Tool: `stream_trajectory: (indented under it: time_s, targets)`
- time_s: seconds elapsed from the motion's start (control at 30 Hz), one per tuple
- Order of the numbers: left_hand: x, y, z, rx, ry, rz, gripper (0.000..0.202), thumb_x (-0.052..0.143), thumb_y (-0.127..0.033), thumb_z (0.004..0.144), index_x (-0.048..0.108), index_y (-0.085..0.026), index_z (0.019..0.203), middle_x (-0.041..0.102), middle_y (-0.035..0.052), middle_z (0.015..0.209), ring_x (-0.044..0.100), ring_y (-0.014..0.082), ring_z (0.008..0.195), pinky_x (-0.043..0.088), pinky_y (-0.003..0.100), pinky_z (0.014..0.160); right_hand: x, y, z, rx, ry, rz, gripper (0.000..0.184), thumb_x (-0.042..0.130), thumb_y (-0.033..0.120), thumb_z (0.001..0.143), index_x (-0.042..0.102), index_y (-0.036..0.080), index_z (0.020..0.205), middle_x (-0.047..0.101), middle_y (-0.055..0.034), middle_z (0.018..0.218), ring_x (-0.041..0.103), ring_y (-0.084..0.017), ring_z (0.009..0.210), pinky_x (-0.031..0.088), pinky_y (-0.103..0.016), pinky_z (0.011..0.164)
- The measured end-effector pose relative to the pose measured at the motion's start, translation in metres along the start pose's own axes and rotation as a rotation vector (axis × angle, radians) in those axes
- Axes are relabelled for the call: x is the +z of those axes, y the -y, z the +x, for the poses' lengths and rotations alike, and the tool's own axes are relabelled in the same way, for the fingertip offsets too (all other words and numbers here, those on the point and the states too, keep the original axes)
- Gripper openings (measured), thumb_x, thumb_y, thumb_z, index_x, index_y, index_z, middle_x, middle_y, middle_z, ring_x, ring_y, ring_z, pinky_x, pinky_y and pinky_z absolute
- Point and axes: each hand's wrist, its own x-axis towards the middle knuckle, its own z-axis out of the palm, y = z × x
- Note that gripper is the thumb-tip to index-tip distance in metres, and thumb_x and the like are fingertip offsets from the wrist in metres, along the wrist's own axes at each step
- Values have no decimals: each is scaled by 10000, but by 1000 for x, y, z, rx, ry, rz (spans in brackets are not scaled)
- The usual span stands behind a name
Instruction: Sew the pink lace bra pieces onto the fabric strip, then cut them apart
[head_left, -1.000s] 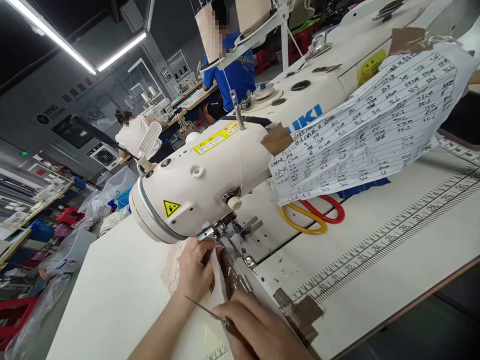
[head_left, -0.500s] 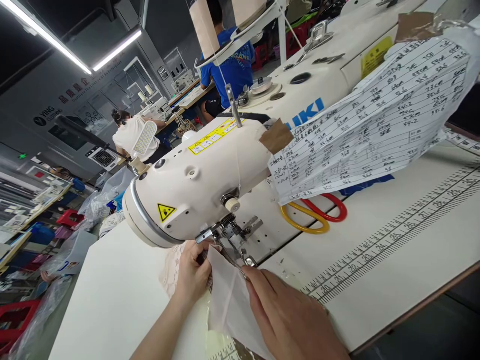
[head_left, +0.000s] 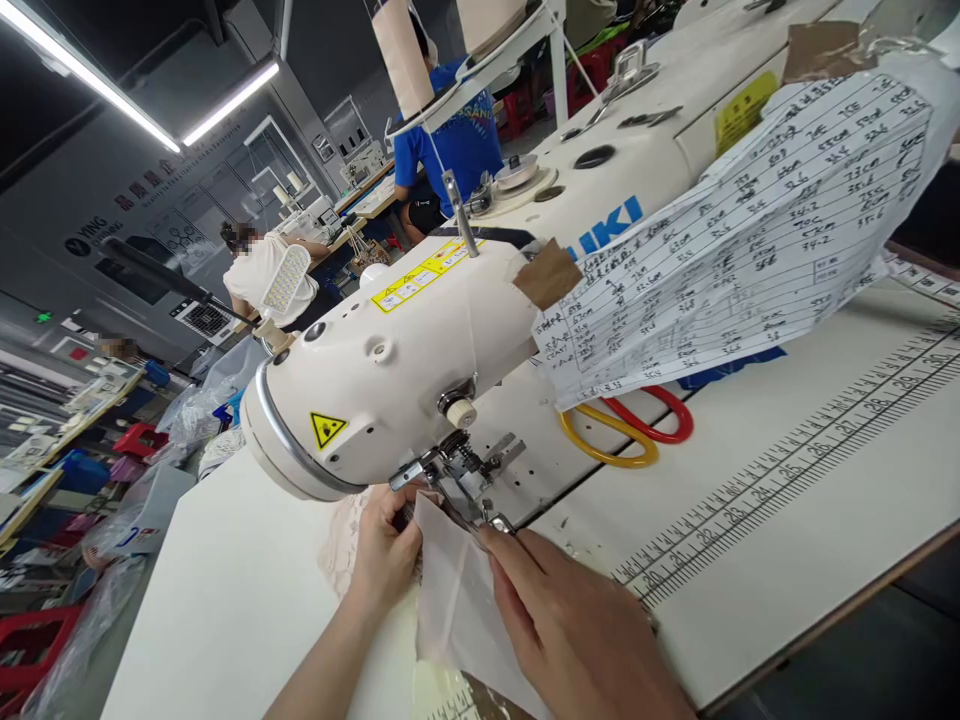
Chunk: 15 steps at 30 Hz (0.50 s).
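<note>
A cream sewing machine [head_left: 390,370] stands on the white table [head_left: 750,500]. Under its presser foot [head_left: 465,480] lies a small white piece of fabric [head_left: 454,600]. My left hand [head_left: 386,550] pinches the fabric's left edge just beside the foot, fingers curled on it. My right hand [head_left: 577,630] lies on the fabric's right side, fingers stretched toward the needle and pressing it down. Pale lace [head_left: 337,540] shows under my left hand.
A written paper chart [head_left: 735,240] is taped to the machine arm. Red and yellow scissors [head_left: 630,435] lie beneath it. A printed ruler [head_left: 787,480] runs along the table. Other people sit at machines at the back left, near bags and red stools.
My right hand has moved up from the table's near edge onto the fabric by the needle. The thin metal tool seen in it a second ago no longer shows. The left hand stays put.
</note>
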Motion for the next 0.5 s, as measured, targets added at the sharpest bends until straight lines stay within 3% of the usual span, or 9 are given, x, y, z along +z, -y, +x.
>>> stream_trajectory:
  time_s: [0.5]
  targets:
    - [-2, 6, -1, 56, 3, 56, 162, 544, -263, 860, 668, -212, 768, 716, 43, 857, 654, 198, 819, 492, 312, 736, 1, -1, 2, -24, -20, -15, 309, 327, 84, 927, 613, 196, 963, 643, -15, 703, 602, -148, 530, 372, -273, 469]
